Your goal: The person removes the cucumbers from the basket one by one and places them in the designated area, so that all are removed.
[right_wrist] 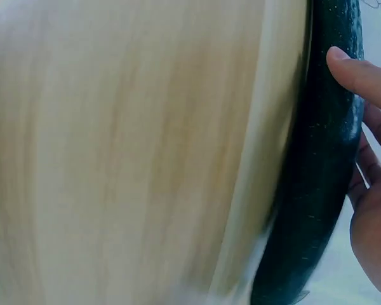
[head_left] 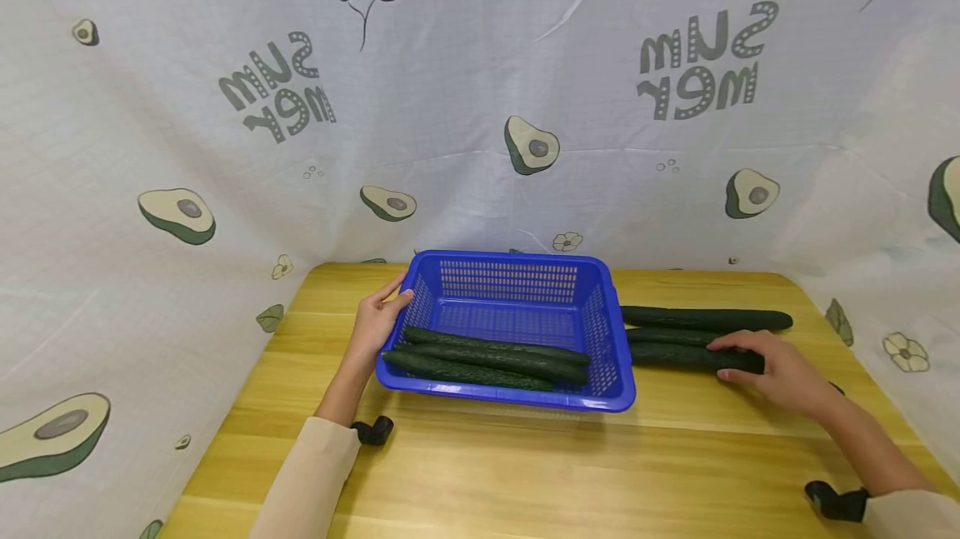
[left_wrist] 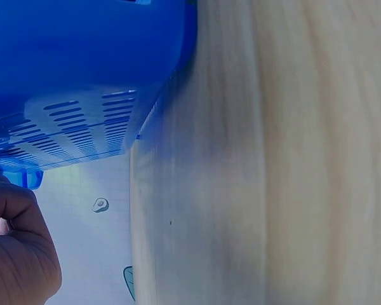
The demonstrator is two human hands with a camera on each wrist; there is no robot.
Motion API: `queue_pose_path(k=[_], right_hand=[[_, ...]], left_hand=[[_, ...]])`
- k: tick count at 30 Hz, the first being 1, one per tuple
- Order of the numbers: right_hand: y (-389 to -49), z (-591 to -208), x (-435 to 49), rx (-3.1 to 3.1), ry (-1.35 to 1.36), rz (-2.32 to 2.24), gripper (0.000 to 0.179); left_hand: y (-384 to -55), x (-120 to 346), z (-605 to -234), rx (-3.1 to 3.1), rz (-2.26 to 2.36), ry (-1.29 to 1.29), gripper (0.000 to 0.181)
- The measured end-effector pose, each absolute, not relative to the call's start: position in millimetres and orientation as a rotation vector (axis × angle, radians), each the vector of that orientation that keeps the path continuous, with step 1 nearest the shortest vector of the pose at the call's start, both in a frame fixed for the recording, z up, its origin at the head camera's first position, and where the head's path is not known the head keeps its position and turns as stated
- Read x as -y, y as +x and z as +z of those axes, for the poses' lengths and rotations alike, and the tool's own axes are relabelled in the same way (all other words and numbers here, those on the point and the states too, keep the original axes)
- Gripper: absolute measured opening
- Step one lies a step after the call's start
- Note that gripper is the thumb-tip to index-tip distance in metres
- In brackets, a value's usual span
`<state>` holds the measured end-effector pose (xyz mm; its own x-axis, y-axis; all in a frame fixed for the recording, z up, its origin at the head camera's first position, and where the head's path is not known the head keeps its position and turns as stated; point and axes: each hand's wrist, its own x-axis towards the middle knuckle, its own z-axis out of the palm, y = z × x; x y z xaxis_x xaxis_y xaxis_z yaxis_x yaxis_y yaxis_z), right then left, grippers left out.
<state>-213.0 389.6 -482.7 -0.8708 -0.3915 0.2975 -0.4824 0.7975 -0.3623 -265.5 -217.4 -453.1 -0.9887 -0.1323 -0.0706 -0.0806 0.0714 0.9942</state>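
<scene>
In the head view, a blue plastic basket (head_left: 517, 318) stands on the table with three dark green cucumbers (head_left: 487, 356) lying along its near side. My left hand (head_left: 377, 321) grips the basket's left rim, thumb on the inside. The left wrist view has the basket's slotted wall (left_wrist: 76, 121) close up, with part of the left hand (left_wrist: 19, 241) beside it. To the right of the basket, my right hand (head_left: 780, 368) spans the nearest cucumber (head_left: 675, 354), thumb on the near side and fingers across it. The right wrist view shows thumb and fingers around this cucumber (right_wrist: 317, 165).
Just behind the held cucumber lies another cucumber (head_left: 667, 335), and a further one (head_left: 712, 320) lies farther back. Their left ends meet or pass behind the basket's right wall. A white printed curtain (head_left: 450, 106) surrounds the wooden table (head_left: 525, 472) at the back and sides.
</scene>
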Motion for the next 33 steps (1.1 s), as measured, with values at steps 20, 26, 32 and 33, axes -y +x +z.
queue_pose_path(k=[20, 26, 32, 33], right_hand=[[-223.3, -446.6, -360.2, 2.845, 0.600, 0.713, 0.033], [-230.3, -427.0, -334.2, 2.861, 0.633, 0.709, 0.038], [-233.3, -408.7, -301.2, 2.885, 0.629, 0.766, 0.042], [-233.7, -406.1, -295.4, 2.888, 0.629, 0.780, 0.043]], left_hand=[[-251.9, 213.2, -425.1, 2.303, -2.187, 0.241, 0.053], [-251.8, 212.9, -425.6, 2.296, -2.190, 0.255, 0.052], [-250.3, 212.3, -423.1, 2.301, -2.175, 0.244, 0.052], [-250.3, 212.3, -423.0, 2.305, -2.171, 0.241, 0.052]])
